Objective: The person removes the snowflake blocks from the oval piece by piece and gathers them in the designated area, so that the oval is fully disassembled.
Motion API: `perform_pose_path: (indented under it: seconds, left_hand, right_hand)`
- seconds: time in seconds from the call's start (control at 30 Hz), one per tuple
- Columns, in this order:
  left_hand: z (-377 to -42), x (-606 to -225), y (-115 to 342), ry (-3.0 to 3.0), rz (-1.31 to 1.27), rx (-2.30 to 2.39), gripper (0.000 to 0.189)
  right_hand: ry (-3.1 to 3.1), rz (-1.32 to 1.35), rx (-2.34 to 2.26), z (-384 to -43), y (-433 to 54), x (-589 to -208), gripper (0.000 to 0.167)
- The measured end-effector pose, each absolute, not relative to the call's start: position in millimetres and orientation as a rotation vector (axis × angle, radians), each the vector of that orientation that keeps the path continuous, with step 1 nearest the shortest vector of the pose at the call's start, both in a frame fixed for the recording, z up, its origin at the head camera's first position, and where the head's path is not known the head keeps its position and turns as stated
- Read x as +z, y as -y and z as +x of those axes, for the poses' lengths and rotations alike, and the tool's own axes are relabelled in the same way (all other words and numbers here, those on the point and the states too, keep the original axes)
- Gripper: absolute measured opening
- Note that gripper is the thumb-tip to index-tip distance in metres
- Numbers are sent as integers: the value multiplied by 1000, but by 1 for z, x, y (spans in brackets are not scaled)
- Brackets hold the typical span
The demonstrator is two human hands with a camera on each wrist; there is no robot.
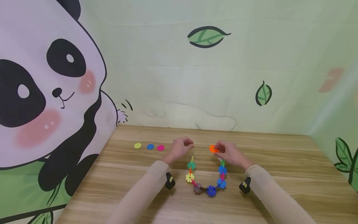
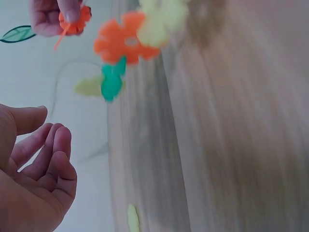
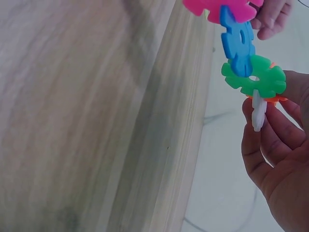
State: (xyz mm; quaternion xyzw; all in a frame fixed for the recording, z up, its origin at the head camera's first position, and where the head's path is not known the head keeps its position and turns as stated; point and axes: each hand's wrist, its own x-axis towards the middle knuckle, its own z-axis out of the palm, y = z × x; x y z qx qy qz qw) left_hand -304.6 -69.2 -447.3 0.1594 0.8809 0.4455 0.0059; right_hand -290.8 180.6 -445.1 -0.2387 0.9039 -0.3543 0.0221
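Broadly, a panda-printed backdrop (image 1: 156, 62) rises behind a wood-grain table (image 1: 307, 174) and meets its far edge. Across the table's middle, a chain of notched plastic discs (image 1: 211, 191) makes a U, its bend toward the near edge and its two ends toward the far edge. The right grip (image 1: 230, 153) pinches an orange disc (image 1: 213, 148) between thumb and fingers, close by the white disc (image 3: 259, 113) at the chain's right end; whether their slots have engaged, I cannot tell. The left grip (image 1: 179, 147) hangs loosely curled near the chain's left end, thumb apart from forefinger, holding nothing. Toward the far left corner, a yellow disc (image 1: 137, 145), a blue disc (image 1: 150, 147) and a pink disc (image 1: 160, 148) lie loose in a row.

Seemingly, the step in hand is fitting the orange disc to that white one. To do it well, steady the white disc by its rim with the left grip, turn the orange one square across it, match notch to notch and push straight along the slot. A slanted push might loosen the neighbouring green disc (image 3: 268, 79).
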Motion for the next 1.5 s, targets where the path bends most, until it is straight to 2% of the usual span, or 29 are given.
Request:
perform_pose_path:
  seconds: [0.43,0.6,1.23,1.5]
  left_hand:
    - [-297,-441,35,-2585,480,1480,22]
    - [-297,-441,28,-2510,453,1537,19]
    - [-296,-447,23,-2458,426,1615,14]
    - [-299,-451,25,-2413,356,1669,14]
  right_hand:
    - [-2820,-824,-1110,-295,-177,-447,12]
    - [-2816,-838,-1107,-294,-175,-446,13]
    - [-2775,-860,-1114,-292,-170,-446,11]
    - [-2760,-790,-1145,-289,-171,-450,11]
